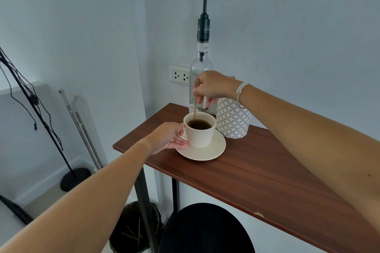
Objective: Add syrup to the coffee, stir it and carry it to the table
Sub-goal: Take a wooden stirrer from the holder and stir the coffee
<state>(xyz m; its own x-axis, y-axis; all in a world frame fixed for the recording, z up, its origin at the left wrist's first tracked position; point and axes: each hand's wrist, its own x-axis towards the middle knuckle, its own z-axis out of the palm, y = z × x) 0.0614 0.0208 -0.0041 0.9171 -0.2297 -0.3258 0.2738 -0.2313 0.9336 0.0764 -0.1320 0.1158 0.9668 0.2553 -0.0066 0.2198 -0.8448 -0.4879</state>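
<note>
On the wooden side table (257, 172), beside the syrup pump bottle (202, 51), the cream cup (200, 135) sits on its saucer (207, 153), left hand (168, 137) gripping the handle while the right hand (213, 86) pinches a wooden stirrer (195, 109) dipped in the coffee (200, 124).

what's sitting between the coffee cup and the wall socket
In the head view, the clear glass syrup bottle with the black pump stands between the cream coffee cup and the white wall socket, partly hidden by the right hand.

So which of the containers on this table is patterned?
The round canister behind the saucer, with its grey-and-white lattice print; the cup is plain cream, the syrup bottle clear glass.
</note>
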